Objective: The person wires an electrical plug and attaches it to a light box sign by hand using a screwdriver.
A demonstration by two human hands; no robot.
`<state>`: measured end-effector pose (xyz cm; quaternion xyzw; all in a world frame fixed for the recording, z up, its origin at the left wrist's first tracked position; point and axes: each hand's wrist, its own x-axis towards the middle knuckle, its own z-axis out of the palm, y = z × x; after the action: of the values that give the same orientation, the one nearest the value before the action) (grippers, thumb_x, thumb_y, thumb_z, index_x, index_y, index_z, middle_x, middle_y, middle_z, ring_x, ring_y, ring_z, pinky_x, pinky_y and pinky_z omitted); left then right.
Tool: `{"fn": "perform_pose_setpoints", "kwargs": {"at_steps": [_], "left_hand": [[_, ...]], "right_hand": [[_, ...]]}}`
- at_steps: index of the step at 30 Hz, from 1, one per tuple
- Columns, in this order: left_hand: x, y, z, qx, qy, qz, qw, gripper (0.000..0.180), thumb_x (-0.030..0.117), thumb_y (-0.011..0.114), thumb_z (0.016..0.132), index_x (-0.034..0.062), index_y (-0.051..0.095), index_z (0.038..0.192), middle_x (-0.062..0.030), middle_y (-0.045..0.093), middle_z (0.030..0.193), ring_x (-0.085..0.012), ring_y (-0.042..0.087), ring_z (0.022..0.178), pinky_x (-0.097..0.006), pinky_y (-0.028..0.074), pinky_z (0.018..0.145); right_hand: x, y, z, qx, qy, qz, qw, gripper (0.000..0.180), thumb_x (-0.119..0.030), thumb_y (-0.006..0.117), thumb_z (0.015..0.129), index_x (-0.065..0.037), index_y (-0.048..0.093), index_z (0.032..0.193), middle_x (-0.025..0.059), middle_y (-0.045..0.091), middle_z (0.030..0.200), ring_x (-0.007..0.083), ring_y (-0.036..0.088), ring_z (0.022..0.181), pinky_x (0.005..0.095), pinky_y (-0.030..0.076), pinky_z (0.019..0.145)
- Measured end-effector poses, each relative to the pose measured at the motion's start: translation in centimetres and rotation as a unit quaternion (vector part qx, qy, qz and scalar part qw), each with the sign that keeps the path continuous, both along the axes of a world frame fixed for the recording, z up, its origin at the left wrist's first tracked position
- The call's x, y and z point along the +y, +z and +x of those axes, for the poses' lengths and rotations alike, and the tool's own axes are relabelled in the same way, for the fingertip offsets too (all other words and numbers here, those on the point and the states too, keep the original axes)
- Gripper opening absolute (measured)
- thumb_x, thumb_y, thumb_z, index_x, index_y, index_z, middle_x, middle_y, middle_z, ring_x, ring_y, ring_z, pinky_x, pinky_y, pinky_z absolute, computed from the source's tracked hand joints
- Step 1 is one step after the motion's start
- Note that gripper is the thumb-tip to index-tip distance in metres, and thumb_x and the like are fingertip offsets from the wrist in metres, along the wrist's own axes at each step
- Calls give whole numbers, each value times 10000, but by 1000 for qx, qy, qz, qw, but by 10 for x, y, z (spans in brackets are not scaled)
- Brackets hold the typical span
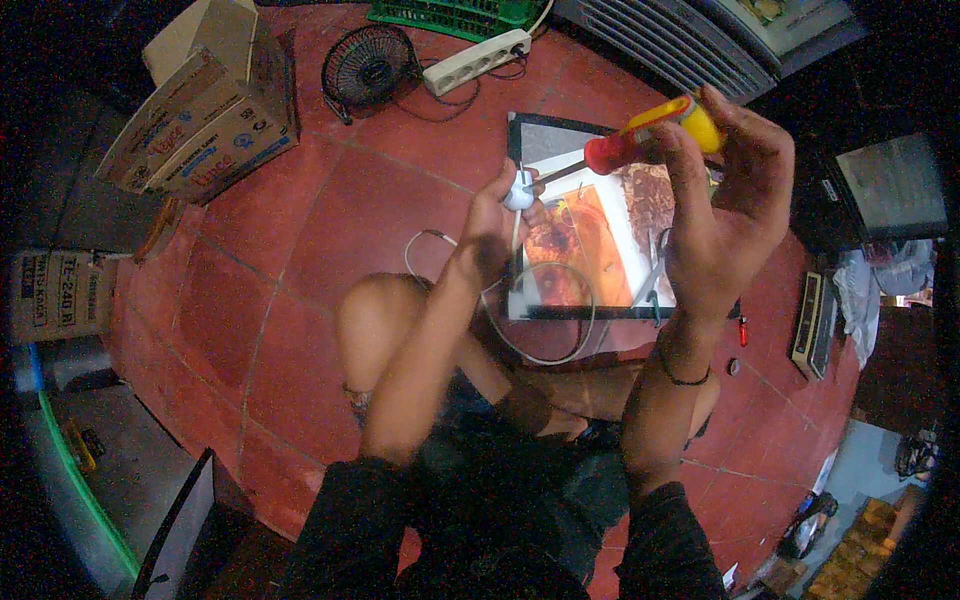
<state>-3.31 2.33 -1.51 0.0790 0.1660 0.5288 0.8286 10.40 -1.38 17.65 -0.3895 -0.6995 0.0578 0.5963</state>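
A red-yellow screwdriver slants leftward, its tip at a white plug on a looped pale cord.

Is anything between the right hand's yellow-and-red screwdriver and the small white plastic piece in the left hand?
Nothing visible: the screwdriver in the right hand points its metal shaft at the white plastic piece in the left hand. Contact at the tip is unclear.

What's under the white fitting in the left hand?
Seen below the white fitting: its white cable and part of the black-framed panel. Whatever lies directly beneath is covered by the fitting and the left hand, so can't be seen.
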Motion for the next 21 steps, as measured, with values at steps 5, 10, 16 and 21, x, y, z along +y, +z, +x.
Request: {"fn": "perform_pose_setpoints", "kwargs": {"at_steps": [5, 10, 16, 21], "left_hand": [[-2, 3, 0, 17, 6, 6, 1000, 346, 371, 473, 919, 31, 480, 984, -85, 534, 780, -169, 434, 585, -287, 371, 540], [-1, 1, -2, 17, 0, 9, 1000, 357, 382, 454, 926, 34, 467, 1006, -60, 502, 764, -152, 418, 594, -270, 358, 549], [0, 0, -1, -3, -14, 12, 1000, 370, 396, 431, 934, 34, 473, 999, -51, 483, 745, -146, 409, 590, -267, 357, 544], [0, 1, 0, 11, -2, 11, 1000, 371, 395, 424, 936, 33, 481, 994, -50, 477, 742, -147, 412, 586, -269, 360, 546]], "right_hand": [[3, 10, 2, -135, -42, 55, 988, 270, -43, 520, 903, 56, 484, 1151, 176, 572, 1133, 212, 550, 1064, 296, 427, 937], [-2, 2, -1, -28, -36, -21, 999, 269, -42, 517, 905, 57, 495, 1154, 166, 584, 1113, 207, 558, 1048, 300, 436, 919], [4, -1, -1, 44, 53, 18, 997, 215, -10, 537, 885, 50, 517, 1090, 164, 572, 1111, 196, 574, 998, 301, 441, 917], [-1, -2, -2, 1, -48, 38, 998, 194, -16, 523, 894, 47, 524, 1077, 149, 570, 1093, 193, 567, 1003, 302, 440, 916]]}}
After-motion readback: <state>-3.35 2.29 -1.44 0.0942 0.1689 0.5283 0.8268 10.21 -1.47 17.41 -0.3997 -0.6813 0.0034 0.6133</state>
